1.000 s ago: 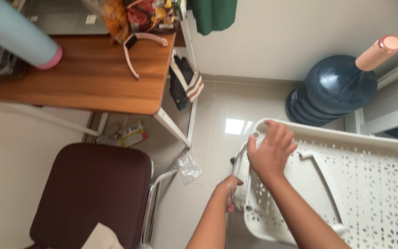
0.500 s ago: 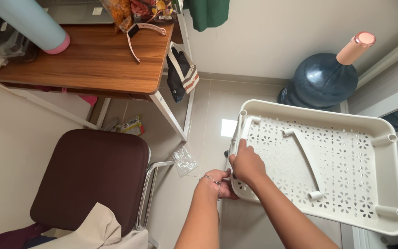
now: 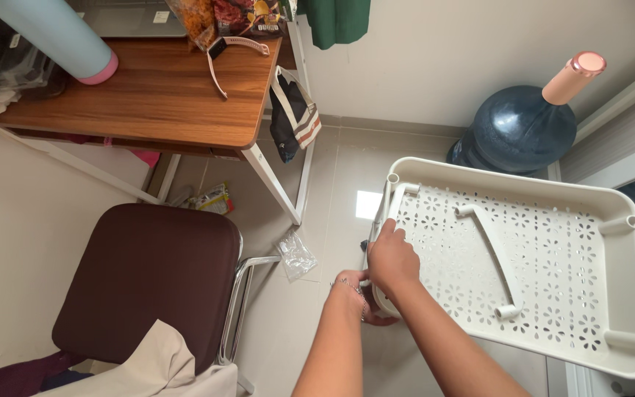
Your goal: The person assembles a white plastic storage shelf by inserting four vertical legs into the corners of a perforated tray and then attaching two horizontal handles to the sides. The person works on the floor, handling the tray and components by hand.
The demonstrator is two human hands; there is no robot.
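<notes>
The person stands over a cream plastic tray [image 3: 545,242] with a flower-pattern perforated floor and a raised rim, held tilted above the tiled floor [image 3: 347,176] near the wall. The right hand [image 3: 391,257] rests on the tray's near left corner, fingers curled down over the rim and gripping it. The left hand [image 3: 361,294] is lower, just under that same corner, with a thin bracelet at the wrist; its fingers are tucked beneath the tray, so I cannot tell whether they are closed on anything.

Judging by how it lies, the tray looks like one shelf of a cart in the middle of being put together: short tube sockets stand at its corners, and all that show are bare. A loose curved bar [image 3: 490,257] lies across the tray floor, not fixed to anything I can see. Nothing else is in the tray. What goes on beneath the corner is hidden.

Around them: a dark red chair [image 3: 148,279] with a chrome frame to the left, a small clear plastic bag [image 3: 295,254] on the floor beside it, a wooden counter [image 3: 148,95] with a pale blue bottle [image 3: 53,37] at its far edge, and a big blue water jug [image 3: 523,129] by the wall.
</notes>
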